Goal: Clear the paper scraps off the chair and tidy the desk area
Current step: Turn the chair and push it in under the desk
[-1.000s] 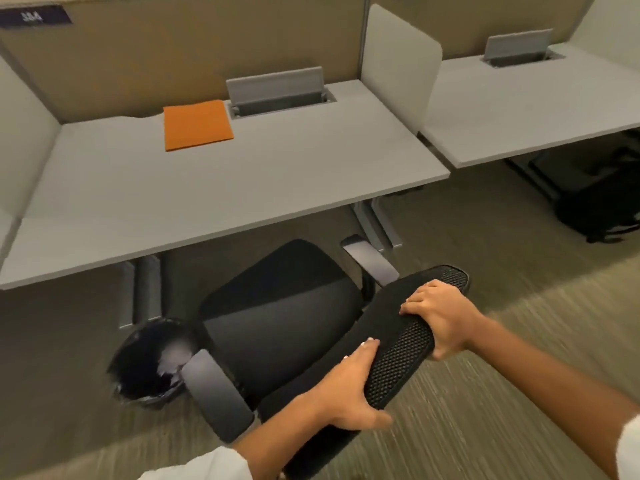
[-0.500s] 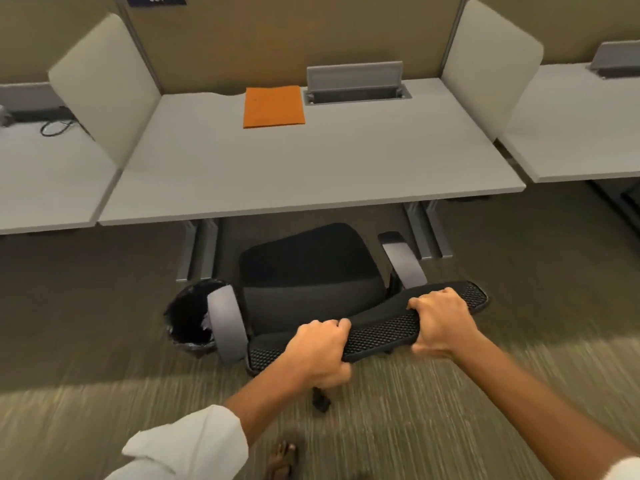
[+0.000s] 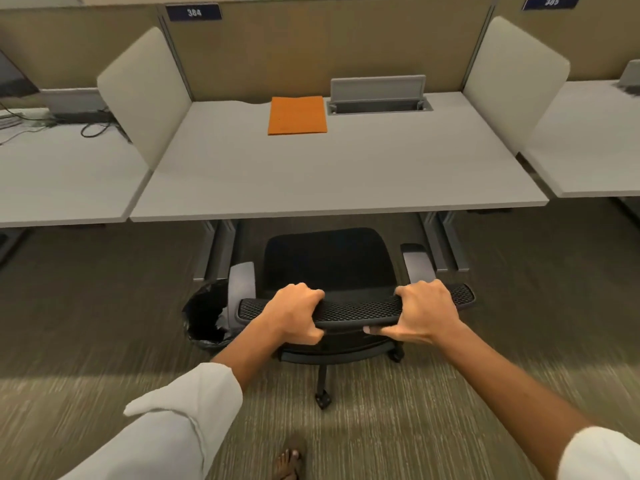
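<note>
A black office chair [image 3: 329, 258] faces the grey desk [image 3: 332, 174], its seat bare and partly under the desk's front edge. My left hand [image 3: 294, 311] grips the top of the mesh backrest [image 3: 356, 308] left of centre. My right hand [image 3: 424, 311] grips the same edge further right, thumb under it. An orange folder [image 3: 297, 115] lies flat near the back of the desk. A black-lined waste bin [image 3: 206, 315] stands on the carpet left of the chair, with pale paper scraps inside.
White divider panels [image 3: 145, 95] stand on both sides of the desk. A grey cable box [image 3: 377, 95] is open at the back. Neighbouring desks lie left and right, the left with cables. Desk legs [image 3: 221, 244] flank the chair. My foot [image 3: 289, 462] is on the carpet.
The chair has swung from angled to square with the desk and rolled toward it. My left hand has curled round the backrest top. The view has shifted so the desk is centred.
</note>
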`<state>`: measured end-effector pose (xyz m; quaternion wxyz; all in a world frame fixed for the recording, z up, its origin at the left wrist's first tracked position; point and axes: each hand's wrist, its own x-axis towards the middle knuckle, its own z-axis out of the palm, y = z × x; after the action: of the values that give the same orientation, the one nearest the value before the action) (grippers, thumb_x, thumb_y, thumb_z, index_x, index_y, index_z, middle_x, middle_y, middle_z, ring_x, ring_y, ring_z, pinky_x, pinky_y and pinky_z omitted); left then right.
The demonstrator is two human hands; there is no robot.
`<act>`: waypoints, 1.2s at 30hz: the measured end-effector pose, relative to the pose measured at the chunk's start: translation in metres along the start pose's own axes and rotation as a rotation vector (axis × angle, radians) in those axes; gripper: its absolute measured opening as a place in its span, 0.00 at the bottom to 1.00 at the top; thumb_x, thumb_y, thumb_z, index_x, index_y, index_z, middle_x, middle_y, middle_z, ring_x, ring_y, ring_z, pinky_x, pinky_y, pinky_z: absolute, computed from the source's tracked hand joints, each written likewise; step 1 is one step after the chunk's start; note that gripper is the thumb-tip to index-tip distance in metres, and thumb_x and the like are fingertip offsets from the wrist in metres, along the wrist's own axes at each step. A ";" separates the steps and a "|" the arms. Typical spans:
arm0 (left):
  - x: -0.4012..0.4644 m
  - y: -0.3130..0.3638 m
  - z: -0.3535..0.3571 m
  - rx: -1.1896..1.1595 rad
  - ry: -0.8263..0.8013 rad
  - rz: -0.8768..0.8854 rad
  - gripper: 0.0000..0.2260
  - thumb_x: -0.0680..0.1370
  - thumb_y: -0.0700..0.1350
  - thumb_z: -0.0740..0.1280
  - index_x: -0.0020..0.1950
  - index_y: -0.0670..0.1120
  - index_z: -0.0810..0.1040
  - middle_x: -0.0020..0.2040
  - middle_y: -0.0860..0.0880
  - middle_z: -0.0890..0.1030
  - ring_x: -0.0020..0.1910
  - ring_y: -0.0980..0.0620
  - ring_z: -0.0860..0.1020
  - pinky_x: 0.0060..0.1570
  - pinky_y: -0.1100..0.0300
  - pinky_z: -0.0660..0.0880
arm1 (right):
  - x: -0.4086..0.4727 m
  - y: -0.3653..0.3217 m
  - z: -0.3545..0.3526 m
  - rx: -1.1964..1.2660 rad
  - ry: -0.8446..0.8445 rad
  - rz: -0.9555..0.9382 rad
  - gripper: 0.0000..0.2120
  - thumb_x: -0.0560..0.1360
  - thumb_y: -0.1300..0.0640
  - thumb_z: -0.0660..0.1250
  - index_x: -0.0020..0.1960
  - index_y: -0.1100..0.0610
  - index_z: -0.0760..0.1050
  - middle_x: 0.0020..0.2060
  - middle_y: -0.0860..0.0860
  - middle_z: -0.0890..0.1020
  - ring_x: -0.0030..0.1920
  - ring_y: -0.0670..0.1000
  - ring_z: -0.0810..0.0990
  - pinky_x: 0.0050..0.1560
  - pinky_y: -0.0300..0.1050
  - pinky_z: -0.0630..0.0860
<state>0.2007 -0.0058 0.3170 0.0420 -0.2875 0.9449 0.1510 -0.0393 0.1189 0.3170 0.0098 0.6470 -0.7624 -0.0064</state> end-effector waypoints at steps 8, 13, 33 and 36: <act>0.014 -0.048 -0.017 0.069 0.124 -0.003 0.36 0.60 0.80 0.63 0.44 0.50 0.81 0.35 0.56 0.79 0.32 0.58 0.75 0.32 0.68 0.65 | 0.029 -0.015 0.004 0.061 0.022 -0.023 0.45 0.56 0.11 0.45 0.30 0.52 0.74 0.23 0.46 0.74 0.26 0.47 0.73 0.37 0.44 0.74; 0.035 -0.064 -0.024 0.180 0.047 -0.116 0.44 0.58 0.86 0.51 0.46 0.51 0.81 0.35 0.54 0.80 0.35 0.55 0.78 0.32 0.62 0.65 | 0.059 -0.011 0.008 0.039 0.024 -0.007 0.43 0.57 0.12 0.45 0.29 0.51 0.72 0.22 0.46 0.72 0.25 0.47 0.72 0.37 0.46 0.74; 0.129 -0.107 -0.052 0.139 -0.186 -0.255 0.45 0.62 0.83 0.56 0.62 0.50 0.78 0.49 0.52 0.83 0.47 0.52 0.80 0.42 0.60 0.70 | 0.172 0.028 0.019 0.091 -0.010 -0.054 0.57 0.59 0.12 0.42 0.67 0.51 0.76 0.56 0.49 0.84 0.56 0.53 0.81 0.55 0.55 0.78; 0.142 -0.120 -0.057 0.120 -0.197 -0.273 0.46 0.61 0.83 0.56 0.65 0.52 0.76 0.52 0.52 0.83 0.50 0.51 0.80 0.48 0.58 0.73 | 0.188 0.027 0.021 0.095 -0.091 -0.037 0.61 0.60 0.13 0.41 0.76 0.54 0.65 0.74 0.50 0.71 0.74 0.53 0.68 0.71 0.60 0.66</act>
<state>0.1496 -0.1937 0.3159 0.1716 -0.3940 0.8957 0.1144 -0.0975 -0.0624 0.2978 -0.0557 0.6598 -0.7494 0.0001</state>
